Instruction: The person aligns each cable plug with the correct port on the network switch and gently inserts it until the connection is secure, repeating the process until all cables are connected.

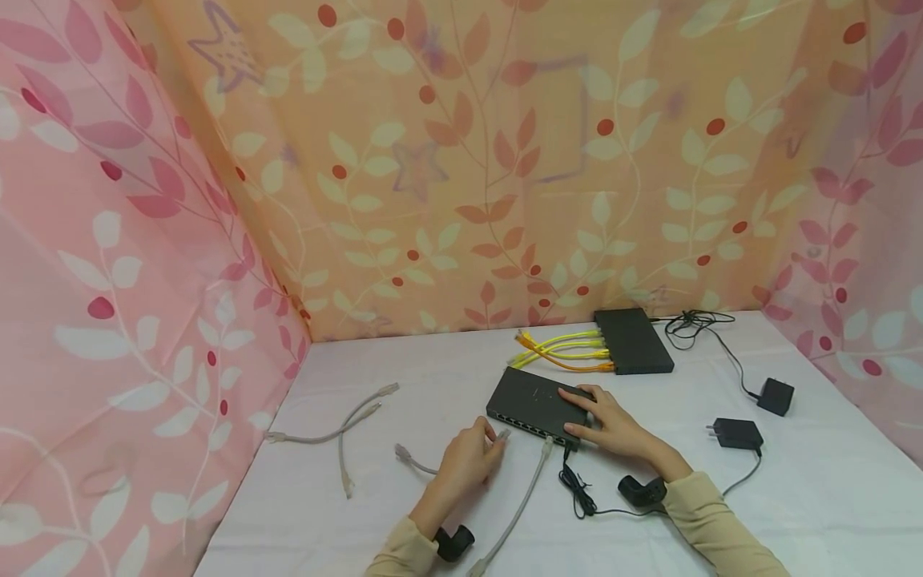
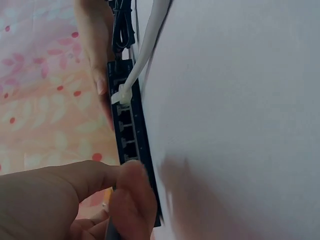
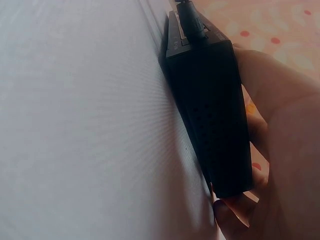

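A black network switch [image 1: 534,401] lies on the table, its row of ports facing the person. My right hand [image 1: 616,425] holds its right end, thumb at the front edge and fingers over the top and far side. Between thumb and fingertips my left hand [image 1: 465,461] pinches a grey network cable, its clear plug [image 1: 503,435] close to the ports. That cable's other end [image 1: 404,453] lies to the left. One grey cable [image 1: 526,497] is plugged in near the right end of the row. In the left wrist view, several bare ports [image 2: 128,132] show beside that plug [image 2: 123,95].
Two grey cables [image 1: 346,425] cross at the left. Behind stands another black switch [image 1: 634,340] with yellow and orange cables [image 1: 562,349]. Its power adapter [image 1: 775,397] lies at the right. A second adapter [image 1: 739,433] has a bundled black cord [image 1: 577,490] running to the front switch.
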`<state>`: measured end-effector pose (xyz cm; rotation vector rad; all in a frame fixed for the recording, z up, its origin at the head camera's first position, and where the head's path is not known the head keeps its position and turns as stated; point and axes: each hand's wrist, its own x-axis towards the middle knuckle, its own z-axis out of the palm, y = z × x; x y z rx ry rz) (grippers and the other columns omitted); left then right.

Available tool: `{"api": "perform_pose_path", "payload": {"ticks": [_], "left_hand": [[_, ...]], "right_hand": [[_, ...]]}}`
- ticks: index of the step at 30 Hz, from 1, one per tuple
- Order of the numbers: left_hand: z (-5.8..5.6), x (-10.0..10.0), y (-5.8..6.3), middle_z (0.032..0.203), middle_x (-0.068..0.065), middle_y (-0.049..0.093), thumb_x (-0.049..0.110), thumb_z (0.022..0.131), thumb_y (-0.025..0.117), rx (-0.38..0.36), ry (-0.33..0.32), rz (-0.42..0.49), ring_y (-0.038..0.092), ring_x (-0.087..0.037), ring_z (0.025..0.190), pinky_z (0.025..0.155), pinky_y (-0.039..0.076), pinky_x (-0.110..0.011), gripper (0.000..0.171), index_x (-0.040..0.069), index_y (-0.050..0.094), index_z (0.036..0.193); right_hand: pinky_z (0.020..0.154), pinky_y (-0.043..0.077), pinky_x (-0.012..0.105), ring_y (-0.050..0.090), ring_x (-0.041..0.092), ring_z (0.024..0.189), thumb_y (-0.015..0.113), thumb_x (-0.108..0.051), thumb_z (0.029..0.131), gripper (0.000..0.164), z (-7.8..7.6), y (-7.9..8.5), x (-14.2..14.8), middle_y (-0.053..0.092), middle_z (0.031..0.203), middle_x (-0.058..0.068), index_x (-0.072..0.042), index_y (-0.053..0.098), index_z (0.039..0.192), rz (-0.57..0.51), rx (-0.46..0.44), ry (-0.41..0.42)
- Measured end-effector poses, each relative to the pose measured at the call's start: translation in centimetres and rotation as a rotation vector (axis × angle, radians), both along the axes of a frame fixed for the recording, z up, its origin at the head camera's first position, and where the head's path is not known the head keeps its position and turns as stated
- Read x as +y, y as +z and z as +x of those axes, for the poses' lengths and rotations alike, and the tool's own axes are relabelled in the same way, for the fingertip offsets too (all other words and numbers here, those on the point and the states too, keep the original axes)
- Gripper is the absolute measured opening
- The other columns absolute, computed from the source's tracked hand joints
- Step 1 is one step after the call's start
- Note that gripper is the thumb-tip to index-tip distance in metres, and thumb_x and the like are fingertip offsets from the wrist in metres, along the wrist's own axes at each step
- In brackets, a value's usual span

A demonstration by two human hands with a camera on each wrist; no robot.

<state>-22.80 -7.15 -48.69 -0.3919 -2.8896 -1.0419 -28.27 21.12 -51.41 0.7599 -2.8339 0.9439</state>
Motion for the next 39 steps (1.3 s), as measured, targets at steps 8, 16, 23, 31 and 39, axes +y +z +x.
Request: {"api": "perform_pose_path", "payload": {"ticks": [8, 16, 23, 31, 39], "left_hand": [[-0.5, 0.7, -0.8, 0.038, 0.009, 0.047, 0.024, 0.091, 0.059, -0.090, -0.075, 0.093, 0.041, -0.002, 0.028, 0.040, 0.034, -0.021, 0.016, 0.010, 0.050, 0.091], [-0.7, 1.9, -0.7, 0.037, 0.008, 0.048, 0.024, 0.090, 0.059, -0.094, -0.110, 0.063, 0.043, -0.003, 0.028, 0.043, 0.034, -0.020, 0.017, 0.010, 0.049, 0.090], [-0.8, 2.8, -0.2, 0.038, 0.005, 0.050, 0.022, 0.090, 0.060, -0.098, -0.109, 0.042, 0.043, -0.004, 0.029, 0.042, 0.033, -0.021, 0.016, 0.009, 0.051, 0.089], [-1.0, 3.4, -0.3, 0.039, 0.005, 0.051, 0.022, 0.088, 0.061, -0.120, -0.103, 0.049, 0.048, -0.005, 0.029, 0.042, 0.035, -0.021, 0.016, 0.009, 0.051, 0.087], [-1.0, 3.9, -0.4, 0.041, 0.007, 0.050, 0.019, 0.090, 0.059, -0.130, -0.108, 0.083, 0.048, -0.006, 0.029, 0.039, 0.038, -0.021, 0.015, 0.007, 0.050, 0.089]], "right_hand": [[0.090, 0.037, 0.058, 0.038, 0.037, 0.121, 0.060, -0.049, 0.085, 0.063, 0.0, 0.0, 0.0, 0.036, 0.138, 0.019, -0.024, 0.042, 0.140, 0.005, -0.009, -0.011], [0.091, 0.037, 0.058, 0.038, 0.038, 0.122, 0.060, -0.050, 0.085, 0.063, -0.1, -0.1, -0.2, 0.035, 0.139, 0.020, -0.024, 0.042, 0.140, 0.016, -0.010, -0.010], [0.089, 0.038, 0.057, 0.039, 0.037, 0.120, 0.061, -0.049, 0.085, 0.063, 0.0, 0.0, -0.3, 0.036, 0.138, 0.020, -0.024, 0.043, 0.139, 0.011, -0.009, -0.011], [0.089, 0.038, 0.058, 0.039, 0.037, 0.120, 0.061, -0.048, 0.085, 0.062, 0.0, -0.1, -0.2, 0.036, 0.138, 0.020, -0.025, 0.043, 0.139, -0.001, -0.002, -0.013], [0.090, 0.037, 0.058, 0.039, 0.036, 0.120, 0.062, -0.050, 0.084, 0.064, 0.0, 0.1, -0.1, 0.036, 0.139, 0.018, -0.026, 0.043, 0.139, -0.006, -0.026, -0.016]]}}
